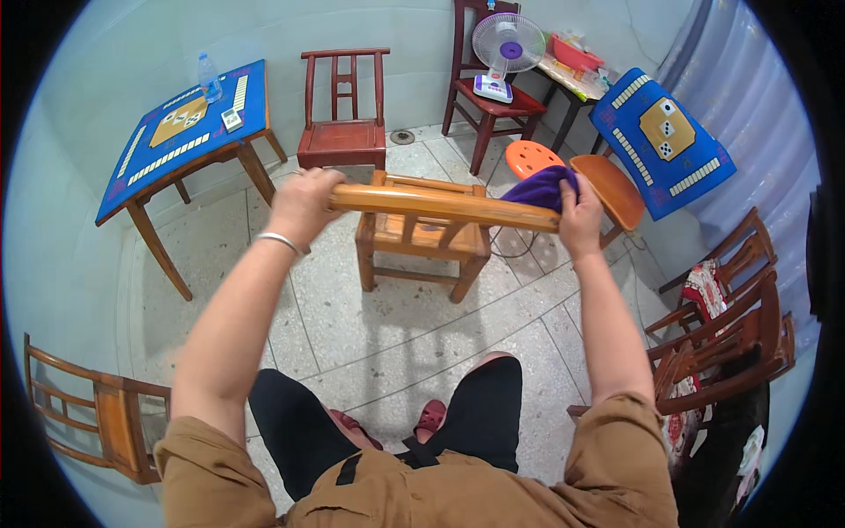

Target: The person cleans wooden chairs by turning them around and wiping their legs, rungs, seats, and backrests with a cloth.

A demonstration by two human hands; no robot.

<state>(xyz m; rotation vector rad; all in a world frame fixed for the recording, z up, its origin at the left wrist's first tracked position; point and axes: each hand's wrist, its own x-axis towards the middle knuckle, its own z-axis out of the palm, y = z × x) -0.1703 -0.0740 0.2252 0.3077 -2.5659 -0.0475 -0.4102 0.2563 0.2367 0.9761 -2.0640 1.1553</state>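
A light-brown wooden chair [440,204] stands in front of me with its backrest toward me, its top rail running across the middle of the view. My left hand [305,208] is closed around the rail's left end; a silver bangle circles that wrist. At the rail's other end my right hand [581,216] is closed on a purple cloth [537,187] and lies against the wood. The cloth hangs behind the rail, its lower part partly hidden. Whether the chair legs all touch the floor I cannot tell.
A blue-topped table [198,132] with a water bottle [209,77] stands far left, near a red chair [343,132]. A fan [509,48] sits on another chair. An orange stool [531,157] and stacked chairs [731,343] are at right; a wooden chair [119,422] is near left.
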